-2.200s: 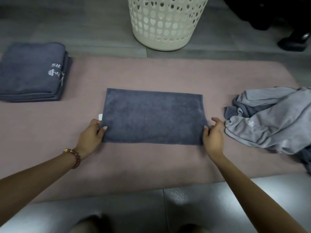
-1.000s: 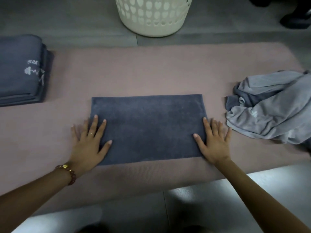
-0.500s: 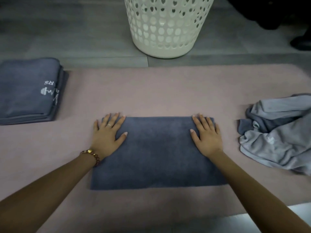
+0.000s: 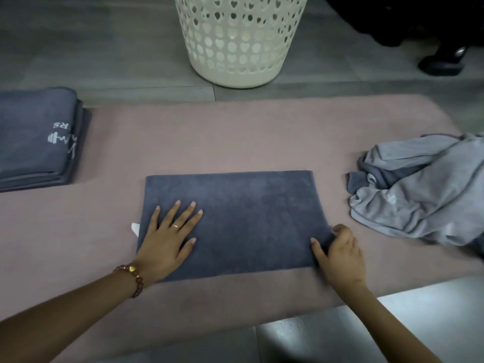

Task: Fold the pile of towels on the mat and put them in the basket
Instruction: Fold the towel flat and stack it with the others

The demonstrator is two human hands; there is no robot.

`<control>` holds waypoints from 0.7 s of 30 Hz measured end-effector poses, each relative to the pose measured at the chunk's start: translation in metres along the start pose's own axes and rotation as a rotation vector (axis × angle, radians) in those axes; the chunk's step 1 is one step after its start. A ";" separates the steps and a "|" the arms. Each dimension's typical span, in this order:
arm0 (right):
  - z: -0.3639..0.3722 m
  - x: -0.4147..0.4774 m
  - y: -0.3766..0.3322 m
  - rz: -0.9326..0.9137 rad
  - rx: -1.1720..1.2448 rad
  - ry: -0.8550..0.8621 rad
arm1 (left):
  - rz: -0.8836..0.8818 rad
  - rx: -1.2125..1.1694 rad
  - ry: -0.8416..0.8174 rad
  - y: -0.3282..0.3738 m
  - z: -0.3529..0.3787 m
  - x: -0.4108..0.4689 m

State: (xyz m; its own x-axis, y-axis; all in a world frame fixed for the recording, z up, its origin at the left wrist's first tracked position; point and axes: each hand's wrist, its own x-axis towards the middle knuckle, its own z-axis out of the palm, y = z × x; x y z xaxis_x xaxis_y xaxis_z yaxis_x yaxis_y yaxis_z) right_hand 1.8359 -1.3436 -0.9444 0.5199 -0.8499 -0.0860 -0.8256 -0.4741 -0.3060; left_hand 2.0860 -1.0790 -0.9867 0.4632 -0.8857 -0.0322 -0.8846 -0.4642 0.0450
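Centre back: basket [image 4: 241, 40] on floor [image 4: 104, 48] just beyond mat [image 4: 235, 134]; contents can't be told. L to R on mat: folded towel stack [image 4: 34, 137] far left; left hand [image 4: 167, 237] flat, fingers spread, pressing dark towel [image 4: 248, 218]; right hand [image 4: 340, 255] pinching its right edge; crumpled towel pile [image 4: 424, 195] near, not touching. Top right, dark shoe [image 4: 442, 64] on floor.

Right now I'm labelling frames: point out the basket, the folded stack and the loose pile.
basket [image 4: 235, 76], head view, lower wall.
folded stack [image 4: 28, 127], head view, top face.
loose pile [image 4: 424, 197], head view, middle folds.
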 end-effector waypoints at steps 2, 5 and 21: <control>-0.007 0.003 -0.003 0.032 0.088 -0.094 | -0.004 -0.004 -0.011 -0.001 -0.004 0.004; -0.013 0.007 -0.007 0.079 0.190 -0.156 | -0.009 -0.002 -0.006 -0.001 -0.005 0.004; -0.034 0.017 0.000 -0.148 0.553 -0.376 | 0.015 0.036 0.033 0.004 -0.004 0.003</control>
State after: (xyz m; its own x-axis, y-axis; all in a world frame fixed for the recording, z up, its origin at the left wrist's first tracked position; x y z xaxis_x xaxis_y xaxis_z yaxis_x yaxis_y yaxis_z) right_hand 1.8376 -1.3661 -0.9138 0.7420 -0.6002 -0.2987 -0.5586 -0.3072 -0.7704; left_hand 2.0845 -1.0839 -0.9823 0.4507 -0.8927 0.0010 -0.8927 -0.4506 0.0093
